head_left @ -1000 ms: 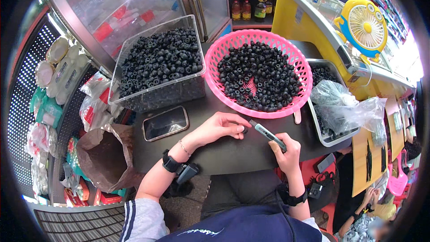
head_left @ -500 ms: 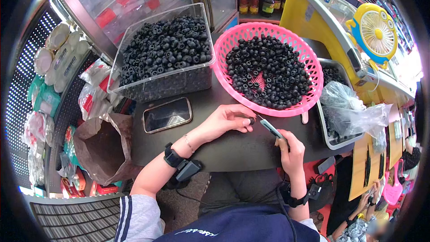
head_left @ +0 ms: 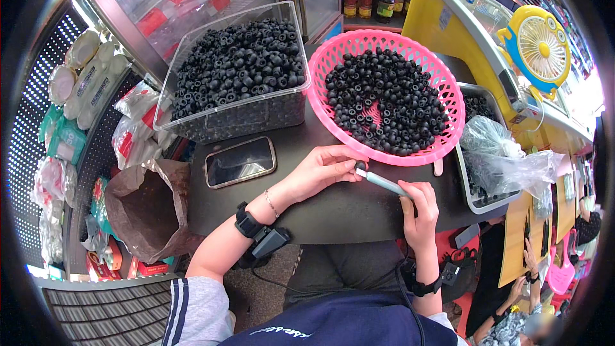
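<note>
ctr frame, l hand [head_left: 328, 168] pinches black pc [head_left: 360, 164]; r hand [head_left: 419, 210] grips pale cutter [head_left: 384, 183], long axis slanting up-left, tip at pc.

To the left of the grip, a phone [head_left: 240, 162] lay screen up on the dark tabletop [head_left: 320, 221]. Farther left, beside the table's edge, a brown bag [head_left: 150, 234] gaped open, and past it wrapped packages [head_left: 90, 90] lined the shelving. Beyond the grip and to its left rose a glass-doored cabinet [head_left: 118, 19]; well beyond it, straight ahead, bottles [head_left: 365, 4] stood on a shelf. Ahead and to the right was a yellow freezer [head_left: 423, 25] with a yellow-and-blue fan [head_left: 541, 51]. Far right, yellow boards [head_left: 512, 250] bore dark strips.
</note>
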A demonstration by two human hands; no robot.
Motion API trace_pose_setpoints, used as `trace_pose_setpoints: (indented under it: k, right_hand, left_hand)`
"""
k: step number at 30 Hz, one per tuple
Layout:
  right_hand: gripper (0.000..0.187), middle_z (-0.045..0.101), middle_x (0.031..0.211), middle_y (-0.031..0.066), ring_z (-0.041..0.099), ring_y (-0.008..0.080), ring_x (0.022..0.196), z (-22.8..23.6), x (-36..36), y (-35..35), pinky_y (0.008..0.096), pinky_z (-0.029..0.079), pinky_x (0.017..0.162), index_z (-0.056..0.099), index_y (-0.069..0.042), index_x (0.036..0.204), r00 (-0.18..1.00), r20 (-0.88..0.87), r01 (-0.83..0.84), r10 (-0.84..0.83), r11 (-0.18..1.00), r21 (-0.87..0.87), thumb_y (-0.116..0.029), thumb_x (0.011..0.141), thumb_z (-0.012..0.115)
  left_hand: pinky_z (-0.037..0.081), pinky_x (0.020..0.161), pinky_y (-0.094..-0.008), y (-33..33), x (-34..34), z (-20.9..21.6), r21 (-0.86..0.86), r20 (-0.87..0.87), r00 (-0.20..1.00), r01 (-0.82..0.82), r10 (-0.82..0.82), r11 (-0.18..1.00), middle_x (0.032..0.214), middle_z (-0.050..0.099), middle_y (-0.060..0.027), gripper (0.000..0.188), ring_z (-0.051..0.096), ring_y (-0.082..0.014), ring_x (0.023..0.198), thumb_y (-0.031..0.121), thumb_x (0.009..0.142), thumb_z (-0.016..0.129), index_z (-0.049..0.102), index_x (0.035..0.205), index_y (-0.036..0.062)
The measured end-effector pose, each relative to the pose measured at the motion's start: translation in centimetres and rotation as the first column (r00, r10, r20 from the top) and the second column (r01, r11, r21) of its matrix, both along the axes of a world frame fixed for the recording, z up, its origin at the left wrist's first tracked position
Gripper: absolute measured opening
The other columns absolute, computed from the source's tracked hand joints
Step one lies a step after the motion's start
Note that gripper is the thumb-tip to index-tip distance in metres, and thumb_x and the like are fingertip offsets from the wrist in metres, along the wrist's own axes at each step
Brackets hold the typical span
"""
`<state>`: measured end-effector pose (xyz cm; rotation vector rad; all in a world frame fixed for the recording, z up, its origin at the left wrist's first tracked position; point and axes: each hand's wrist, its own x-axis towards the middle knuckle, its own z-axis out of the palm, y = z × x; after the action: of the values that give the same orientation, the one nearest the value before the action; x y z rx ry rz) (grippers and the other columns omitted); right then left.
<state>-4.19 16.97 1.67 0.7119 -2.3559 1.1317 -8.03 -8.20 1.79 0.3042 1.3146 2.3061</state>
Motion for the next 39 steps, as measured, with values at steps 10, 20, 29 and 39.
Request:
trace_pose_setpoints:
  k: [10,20,29,39]
  right_hand:
    - [0.027,0.060,0.090,0.0106,0.055,0.0282,0.080,0.07,-0.07,-0.04,0.0370,0.042,0.072,0.063,-0.003,0.107,1.000,-0.028,0.015,-0.015,1.000,0.013,0.000,0.080,0.063]
    - [0.032,0.059,0.090,0.0106,0.055,0.0284,0.080,-0.05,0.04,-0.20,0.0372,0.042,0.071,0.062,-0.005,0.108,0.999,-0.039,-0.001,0.004,0.998,0.064,0.001,0.077,0.064]
    - [0.031,0.059,0.090,0.0111,0.055,0.0288,0.079,-0.18,0.04,-0.16,0.0377,0.042,0.070,0.062,-0.003,0.108,0.999,-0.045,0.001,0.002,0.998,0.065,0.001,0.077,0.064]
    - [0.031,0.059,0.089,0.0115,0.055,0.0292,0.080,-0.14,0.02,-0.23,0.0380,0.043,0.071,0.062,-0.003,0.108,0.999,-0.054,0.009,-0.004,0.997,0.077,0.001,0.077,0.064]
  left_hand:
    - [0.047,0.095,-0.0289,0.13,0.01,0.40,-0.131,-0.043,0.999,-0.003,-0.002,0.991,0.112,0.062,-0.0059,0.034,0.059,-0.0138,0.105,-0.001,0.080,0.070,0.060,0.113,-0.0015]
    - [0.050,0.087,-0.0270,0.16,-0.07,0.06,-0.178,-0.049,0.998,-0.043,0.035,0.983,0.101,0.065,-0.0044,0.027,0.062,-0.0123,0.095,-0.003,0.078,0.071,0.063,0.104,-0.0011]
    - [0.053,0.079,-0.0259,0.26,-0.11,-0.01,-0.227,-0.118,0.993,-0.049,0.023,0.973,0.091,0.068,-0.0058,0.025,0.065,-0.0112,0.083,-0.001,0.083,0.066,0.064,0.108,-0.0027]
    - [0.054,0.078,-0.0268,0.26,0.06,0.08,-0.226,-0.129,0.990,-0.084,0.055,0.971,0.091,0.067,-0.0062,0.022,0.065,-0.0121,0.083,0.001,0.085,0.066,0.064,0.107,-0.0034]
